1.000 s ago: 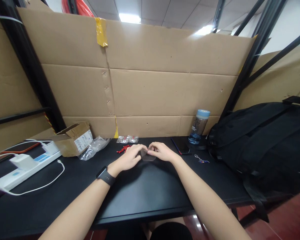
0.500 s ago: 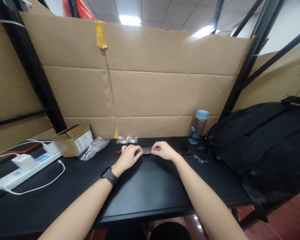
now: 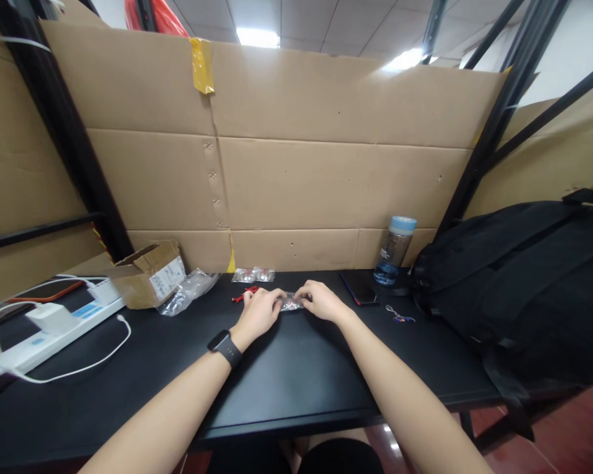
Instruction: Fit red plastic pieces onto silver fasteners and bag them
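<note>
A small clear plastic bag [image 3: 290,303] with shiny, partly reddish contents lies between my two hands, close to the tabletop. My left hand [image 3: 263,311], below a dark wristwatch, has its thumb and fingers closed on the bag's left end. At the opposite end, my right hand [image 3: 325,301] pinches the bag with bent fingers. What exactly is inside is too small to tell. Just beyond my left hand is a red cord-like item [image 3: 244,294], partly covered by that hand. Similar clear packets [image 3: 254,274] rest farther back, near the cardboard wall.
On the left stand a power strip [image 3: 54,339] with white cables, an open cardboard box [image 3: 151,276] and crumpled plastic [image 3: 190,291]. To the right are a phone [image 3: 360,289], a bottle [image 3: 394,251], a small beaded strap [image 3: 400,316] and a black backpack [image 3: 518,283].
The bag, earlier stretched between my hands, now sits lower and its shiny contents show in the middle. My fingers have shifted slightly on it, and the view has moved a little.
</note>
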Motion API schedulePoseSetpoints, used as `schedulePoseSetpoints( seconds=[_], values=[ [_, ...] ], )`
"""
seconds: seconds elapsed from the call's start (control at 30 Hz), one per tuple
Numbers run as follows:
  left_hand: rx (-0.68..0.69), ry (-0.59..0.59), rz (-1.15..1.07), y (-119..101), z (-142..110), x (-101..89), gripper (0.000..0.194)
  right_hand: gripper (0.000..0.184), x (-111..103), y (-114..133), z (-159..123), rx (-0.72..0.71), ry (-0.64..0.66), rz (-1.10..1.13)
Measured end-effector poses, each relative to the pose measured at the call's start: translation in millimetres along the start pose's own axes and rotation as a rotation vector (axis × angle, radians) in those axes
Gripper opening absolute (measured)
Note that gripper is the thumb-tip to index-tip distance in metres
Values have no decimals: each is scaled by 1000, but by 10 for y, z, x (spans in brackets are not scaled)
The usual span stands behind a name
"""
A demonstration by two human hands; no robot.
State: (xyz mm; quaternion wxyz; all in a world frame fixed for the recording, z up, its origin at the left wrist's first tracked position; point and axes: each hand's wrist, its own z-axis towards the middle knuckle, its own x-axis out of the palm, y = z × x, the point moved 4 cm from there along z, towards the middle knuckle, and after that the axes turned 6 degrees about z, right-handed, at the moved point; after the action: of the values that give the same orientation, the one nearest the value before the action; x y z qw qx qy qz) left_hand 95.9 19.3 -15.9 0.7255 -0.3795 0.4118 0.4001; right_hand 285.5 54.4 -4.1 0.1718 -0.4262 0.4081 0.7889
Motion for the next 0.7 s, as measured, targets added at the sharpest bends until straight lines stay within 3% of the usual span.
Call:
schedulePoseSetpoints(
  seconds=[0.17,0.3,0.43,0.6,0.7],
  values=[
    [32,20,49,-8,-12,-7,33,47,37,45,-26,-56,99,-114],
    [78,38,0,-17,-17,-23,36,28,50,110,-19,-49,92,-103],
    [50,39,-46,5,-3,-13,24,27,5,128,-1,-3,50,-37],
    [-87,19,-240,53,39,-28,15,26,22,69,32,15,-48,315],
    [-123,9,-341,70,66,-79,17,38,83,31,49,25,-54,544]
  ],
)
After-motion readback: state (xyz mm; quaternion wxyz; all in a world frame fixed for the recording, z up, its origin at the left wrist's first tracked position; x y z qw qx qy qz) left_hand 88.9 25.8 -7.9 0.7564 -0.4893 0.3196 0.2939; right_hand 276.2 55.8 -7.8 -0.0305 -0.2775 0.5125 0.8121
